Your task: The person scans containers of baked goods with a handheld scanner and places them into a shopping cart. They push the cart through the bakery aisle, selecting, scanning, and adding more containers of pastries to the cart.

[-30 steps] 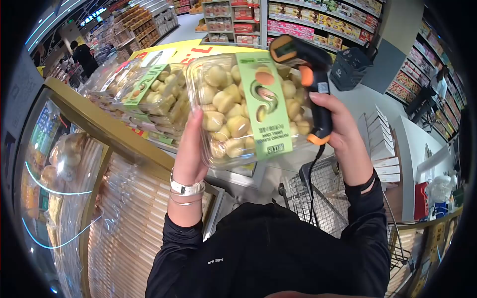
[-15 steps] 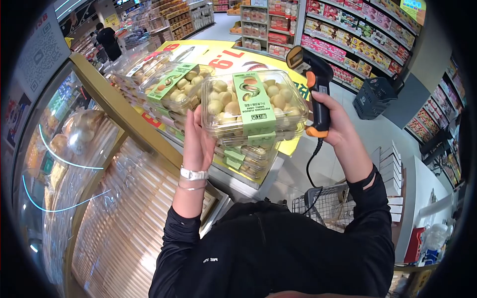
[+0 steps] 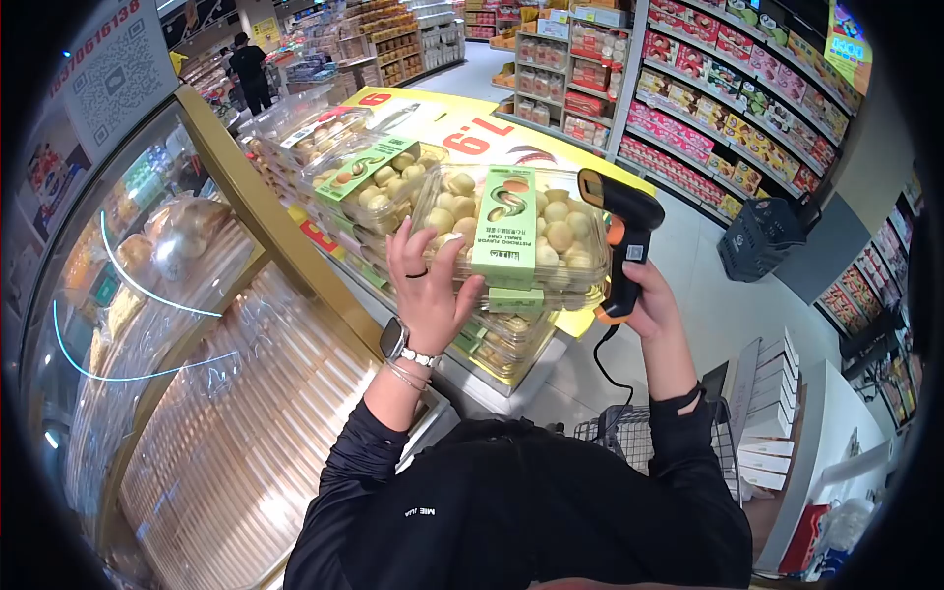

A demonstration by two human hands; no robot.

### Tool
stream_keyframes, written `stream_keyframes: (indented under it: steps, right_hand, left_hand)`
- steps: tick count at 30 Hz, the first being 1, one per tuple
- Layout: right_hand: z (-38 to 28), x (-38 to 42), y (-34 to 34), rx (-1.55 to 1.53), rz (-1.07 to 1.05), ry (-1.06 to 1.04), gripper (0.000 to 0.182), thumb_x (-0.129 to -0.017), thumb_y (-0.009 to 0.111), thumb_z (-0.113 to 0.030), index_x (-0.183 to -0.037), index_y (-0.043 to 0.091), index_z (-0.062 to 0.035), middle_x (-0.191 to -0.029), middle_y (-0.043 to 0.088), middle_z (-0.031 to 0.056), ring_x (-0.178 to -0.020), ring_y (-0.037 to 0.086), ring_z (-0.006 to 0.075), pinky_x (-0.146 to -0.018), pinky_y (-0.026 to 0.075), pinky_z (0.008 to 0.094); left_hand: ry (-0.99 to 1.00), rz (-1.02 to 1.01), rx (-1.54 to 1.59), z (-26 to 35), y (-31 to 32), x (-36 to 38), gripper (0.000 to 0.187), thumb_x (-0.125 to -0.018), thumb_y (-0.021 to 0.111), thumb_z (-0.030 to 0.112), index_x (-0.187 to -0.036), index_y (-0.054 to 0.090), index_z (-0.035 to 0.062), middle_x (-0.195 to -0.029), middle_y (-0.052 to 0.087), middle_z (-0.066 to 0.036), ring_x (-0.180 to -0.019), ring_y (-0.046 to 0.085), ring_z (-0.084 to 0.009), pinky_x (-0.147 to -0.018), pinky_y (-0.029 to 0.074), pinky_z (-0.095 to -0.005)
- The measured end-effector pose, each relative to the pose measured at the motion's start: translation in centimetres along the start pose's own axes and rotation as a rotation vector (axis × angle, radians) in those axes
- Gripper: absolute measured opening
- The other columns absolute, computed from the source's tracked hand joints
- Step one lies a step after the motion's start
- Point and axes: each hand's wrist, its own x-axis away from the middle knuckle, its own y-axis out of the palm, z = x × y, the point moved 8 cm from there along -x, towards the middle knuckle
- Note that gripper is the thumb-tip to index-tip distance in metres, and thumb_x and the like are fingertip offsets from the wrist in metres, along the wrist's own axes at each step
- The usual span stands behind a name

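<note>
A clear plastic box of small round cakes [image 3: 511, 231] with a green label sits at the middle of the view, above other boxes of the same kind. My left hand [image 3: 431, 280] lies against its lower left corner, back of the hand showing, fingers spread. In my right hand [image 3: 649, 300] is a black and orange barcode scanner [image 3: 626, 246], upright against the box's right side. Whether the right fingers also touch the box is hidden. Stacked boxes [image 3: 379, 182] with similar green labels stand just to the left on the yellow display table [image 3: 570, 152].
A gold-framed bakery case [image 3: 285, 236] runs along the left. Below right stands a wire cart [image 3: 629, 433], with the scanner's cord hanging near it. A dark basket [image 3: 757, 239] is on the floor. A person in black [image 3: 249, 74] stands far back.
My left hand has turned from supporting the box's side to lying spread on its corner, back up. The scanner has moved lower beside the box. The camera view has shifted slightly.
</note>
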Motion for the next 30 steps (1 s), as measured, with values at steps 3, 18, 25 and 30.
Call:
stream_keyframes:
  steps: [3,18,25,30]
  right_hand:
    - [1.0,1.7,1.2,0.029,0.055,-0.049,0.048,-0.075,0.058,-0.006,-0.120,0.042,0.0010,-0.110,0.054,0.0084,-0.098,0.055,0.0185,-0.087,0.045,0.0309]
    - [-2.2,1.7,-0.7,0.258,0.184,-0.384,0.058,-0.071,0.058,-0.009,-0.125,0.037,0.0001,-0.121,0.047,0.0104,-0.114,0.043,0.0218,-0.098,0.033,0.0345]
    - [1.6,-2.0,-3.9,0.055,0.080,-0.227,0.050,-0.076,0.057,-0.009,-0.122,0.040,-0.0021,-0.114,0.051,0.0062,-0.106,0.050,0.0194,-0.096,0.037,0.0329]
    - [1.7,-1.6,-2.0,0.047,0.149,-0.229,0.041,-0.078,0.057,-0.012,-0.115,0.044,-0.0018,-0.096,0.055,0.0057,-0.082,0.056,0.0155,-0.072,0.047,0.0264]
  left_hand:
    - [-0.028,0.036,-0.059,-1.1,0.1,0.0,0.037,-0.084,0.048,0.038,-0.110,0.048,0.0112,-0.127,0.033,-0.016,-0.123,0.023,-0.0416,-0.102,0.016,-0.0536]
    - [-0.105,0.351,0.123,-4.3,0.9,0.6,0.046,-0.088,0.030,0.049,-0.107,0.048,0.0106,-0.134,0.029,-0.017,-0.128,0.021,-0.0400,-0.103,0.010,-0.0548]
    - [-0.057,0.363,0.123,-4.7,1.5,0.3,0.046,-0.087,0.030,0.051,-0.109,0.043,0.0116,-0.133,0.032,-0.017,-0.127,0.022,-0.0397,-0.102,0.010,-0.0557]
    - [-0.111,0.354,0.101,-5.1,1.7,0.5,0.056,-0.089,0.022,0.053,-0.121,0.038,0.0099,-0.136,0.029,-0.016,-0.129,0.021,-0.0355,-0.103,0.009,-0.0536]
